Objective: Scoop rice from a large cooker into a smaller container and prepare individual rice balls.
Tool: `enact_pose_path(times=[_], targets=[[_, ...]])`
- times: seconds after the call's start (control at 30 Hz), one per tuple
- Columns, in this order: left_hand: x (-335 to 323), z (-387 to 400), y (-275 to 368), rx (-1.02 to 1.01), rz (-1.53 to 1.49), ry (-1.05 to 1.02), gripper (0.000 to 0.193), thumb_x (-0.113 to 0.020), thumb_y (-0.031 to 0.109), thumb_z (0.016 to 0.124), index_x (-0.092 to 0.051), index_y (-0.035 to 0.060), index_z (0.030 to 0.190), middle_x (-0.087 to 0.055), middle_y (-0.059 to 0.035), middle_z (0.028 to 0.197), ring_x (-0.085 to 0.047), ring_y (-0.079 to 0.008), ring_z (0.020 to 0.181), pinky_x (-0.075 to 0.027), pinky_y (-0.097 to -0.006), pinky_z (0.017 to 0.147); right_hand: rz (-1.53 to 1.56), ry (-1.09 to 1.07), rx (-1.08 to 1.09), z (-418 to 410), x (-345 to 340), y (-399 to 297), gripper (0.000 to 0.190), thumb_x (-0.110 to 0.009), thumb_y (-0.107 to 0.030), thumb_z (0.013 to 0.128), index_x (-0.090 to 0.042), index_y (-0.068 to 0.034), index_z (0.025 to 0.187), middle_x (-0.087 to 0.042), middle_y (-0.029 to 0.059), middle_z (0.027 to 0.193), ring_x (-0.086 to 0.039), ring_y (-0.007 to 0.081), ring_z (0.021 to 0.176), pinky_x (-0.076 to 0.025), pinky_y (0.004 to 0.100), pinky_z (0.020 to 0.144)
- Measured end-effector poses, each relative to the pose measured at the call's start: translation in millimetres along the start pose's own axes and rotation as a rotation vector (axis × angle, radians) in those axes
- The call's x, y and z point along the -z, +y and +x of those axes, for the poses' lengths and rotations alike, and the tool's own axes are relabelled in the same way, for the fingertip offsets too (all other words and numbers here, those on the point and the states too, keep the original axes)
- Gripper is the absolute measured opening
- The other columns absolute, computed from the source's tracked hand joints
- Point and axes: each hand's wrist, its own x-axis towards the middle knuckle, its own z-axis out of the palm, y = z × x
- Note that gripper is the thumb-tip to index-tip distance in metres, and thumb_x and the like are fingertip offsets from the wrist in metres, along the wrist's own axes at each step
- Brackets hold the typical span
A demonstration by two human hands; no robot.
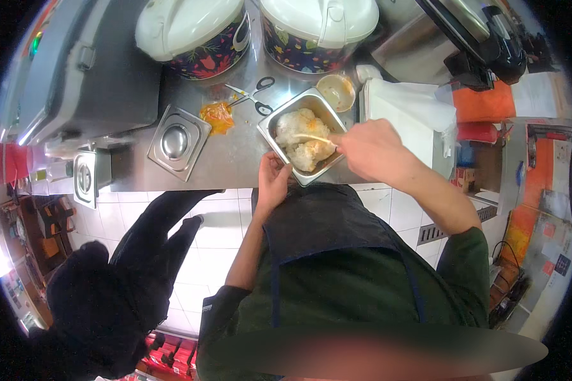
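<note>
A rectangular stainless-steel food pan (321, 175) stands at the counter's front edge, turned at an angle. Inside lies a clumped mass of white rice (301, 125) with some orange stain on it. My left hand (273, 178) grips the pan's near left side, thumb at the rim. Over the pan's right side, my right hand (369, 147) is closed around a pale utensil (314, 138) that reaches into the rice; its far end is partly buried, so its exact kind is unclear. Behind the pan sits a small bowl (336, 93) with orange residue.
Open scissors (252, 96) and an orange-smeared plastic packet (218, 117) lie left of the pan, near a steel lid (175, 142). Two white-lidded, floral-patterned pots (205, 59) (310, 45) stand behind. A person in dark clothes (119, 281) is close on my left.
</note>
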Motion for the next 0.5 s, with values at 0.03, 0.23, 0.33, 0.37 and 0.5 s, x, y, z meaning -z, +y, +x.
enact_pose_path(times=[0.03, 0.23, 0.33, 0.37, 0.5], targets=[[0.3, 0.4, -1.1, -0.024, 0.018, 0.003, 0.032, -0.052, -0.007, 0.084, -0.039, -0.0004, 0.112, -0.054, -0.0091, 0.096, -0.056, -0.0121, 0.082, -0.049, -0.0234, 0.063, 0.004, 0.0, -0.005, 2.1, -1.5, -1.2, 0.016, -0.056, -0.013, 0.076, -0.067, -0.008, 0.086, -0.067, 0.0112, 0.077, -0.067, 0.027, 0.076, -0.052, 0.0375, 0.064], [0.1, 2.5, -5.1, -0.059, -0.024, -0.031, 0.028, -0.052, -0.007, 0.084, -0.039, -0.0003, 0.109, -0.054, -0.0086, 0.097, -0.054, -0.0117, 0.084, -0.048, -0.0232, 0.065, -0.139, 0.04, 0.162, 54.2, -33.0, -9.0, 0.027, -0.057, -0.013, 0.078, -0.066, -0.011, 0.103, -0.067, 0.0107, 0.081, -0.067, 0.0254, 0.076, -0.051, 0.0378, 0.065], [-0.1, 0.5, -4.2, -0.056, -0.012, -0.016, 0.03, -0.051, -0.008, 0.084, -0.039, -0.0051, 0.112, -0.056, -0.0132, 0.101, -0.057, -0.0166, 0.093, -0.048, -0.0306, 0.083, -0.171, -0.031, 0.136, 50.1, -30.5, -6.1, 0.014, -0.062, -0.015, 0.073, -0.072, -0.01, 0.081, -0.069, 0.01, 0.085, -0.067, 0.0226, 0.078, -0.051, 0.0354, 0.065], [-1.4, -0.1, -5.0, -0.059, -0.016, -0.012, 0.03, -0.051, -0.008, 0.084, -0.039, -0.0051, 0.112, -0.056, -0.0132, 0.101, -0.057, -0.0166, 0.093, -0.048, -0.0306, 0.083, -0.214, -0.133, 0.134, 55.2, -28.7, -3.6, 0.016, -0.064, -0.015, 0.071, -0.072, -0.01, 0.083, -0.069, 0.0101, 0.085, -0.067, 0.0228, 0.08, -0.051, 0.0356, 0.067], [0.9, -1.4, -0.7, -0.017, 0.007, -0.019, 0.03, -0.051, -0.007, 0.084, -0.04, -0.0036, 0.112, -0.056, -0.0116, 0.098, -0.057, -0.0156, 0.088, -0.052, -0.0279, 0.073, -0.254, -0.227, 0.148, 62.1, 13.6, 0.4, 0.013, -0.063, -0.011, 0.068, -0.071, -0.006, 0.077, -0.068, 0.0128, 0.08, -0.067, 0.0266, 0.078, -0.053, 0.0376, 0.067]])
